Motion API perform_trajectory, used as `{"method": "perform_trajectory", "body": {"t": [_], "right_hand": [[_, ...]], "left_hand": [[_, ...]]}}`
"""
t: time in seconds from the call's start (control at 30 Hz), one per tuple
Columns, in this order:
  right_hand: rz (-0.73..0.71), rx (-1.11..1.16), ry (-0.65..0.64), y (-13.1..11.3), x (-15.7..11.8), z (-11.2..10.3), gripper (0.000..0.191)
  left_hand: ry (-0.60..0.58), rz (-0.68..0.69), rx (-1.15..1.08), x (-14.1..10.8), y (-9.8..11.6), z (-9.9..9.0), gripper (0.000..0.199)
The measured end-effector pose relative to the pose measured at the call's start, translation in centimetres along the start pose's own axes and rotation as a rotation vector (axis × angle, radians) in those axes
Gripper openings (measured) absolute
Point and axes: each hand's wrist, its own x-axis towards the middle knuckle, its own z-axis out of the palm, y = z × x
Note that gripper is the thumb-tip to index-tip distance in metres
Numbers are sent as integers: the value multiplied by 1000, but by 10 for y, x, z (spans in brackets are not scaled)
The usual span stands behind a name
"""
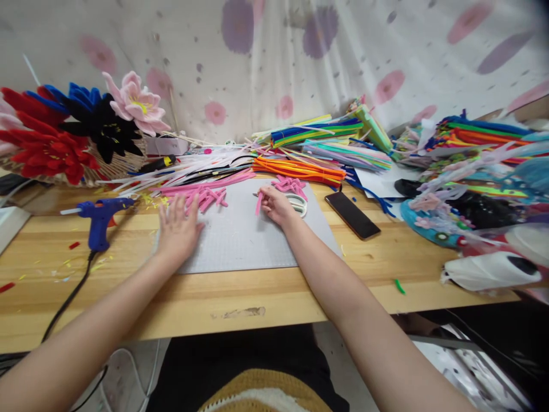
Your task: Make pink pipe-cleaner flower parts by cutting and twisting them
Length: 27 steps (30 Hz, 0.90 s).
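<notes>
My left hand (178,229) lies with its fingers spread at the left side of the grey mat (240,246), touching the near edge of a pile of short pink pieces (210,198). Pinched in my right hand (277,206) is a short pink piece (259,203), which points down over the mat. A second pink pile (290,184) sits just behind my right hand. White-handled scissors (299,205) lie beside that hand, partly hidden by it.
A blue glue gun (100,220) with a black cord stands at the left. Fuzzy flowers (49,146) are behind it. Bundles of coloured stems (300,170) line the back. A phone (352,215) and a white roll (491,271) are at the right.
</notes>
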Motion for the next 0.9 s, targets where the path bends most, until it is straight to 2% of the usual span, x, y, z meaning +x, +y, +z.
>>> {"method": "perform_trajectory", "body": {"t": [0.1, 0.2, 0.33, 0.4, 0.5, 0.67, 0.9], "right_hand": [[-33, -182, 4, 6, -1, 10, 11], [-54, -375, 5, 16, -2, 20, 10], [-78, -513, 3, 27, 0, 24, 51], [-100, -515, 21, 29, 2, 22, 58], [-127, -520, 71, 30, 6, 18, 48], [-179, -650, 114, 34, 7, 16, 28], [-233, -727, 120, 37, 4, 15, 26]], "left_hand": [[48, 8, 100, -6, -36, -17, 56], [103, -36, 110, 0, -48, -27, 54], [26, -79, 42, 20, -36, -27, 46], [-43, -135, 26, 32, -25, -26, 44], [-110, -190, 4, 52, -11, -22, 43], [-85, -72, 59, 91, -5, -12, 44], [-325, -7, 207, 143, -14, 10, 29]]}}
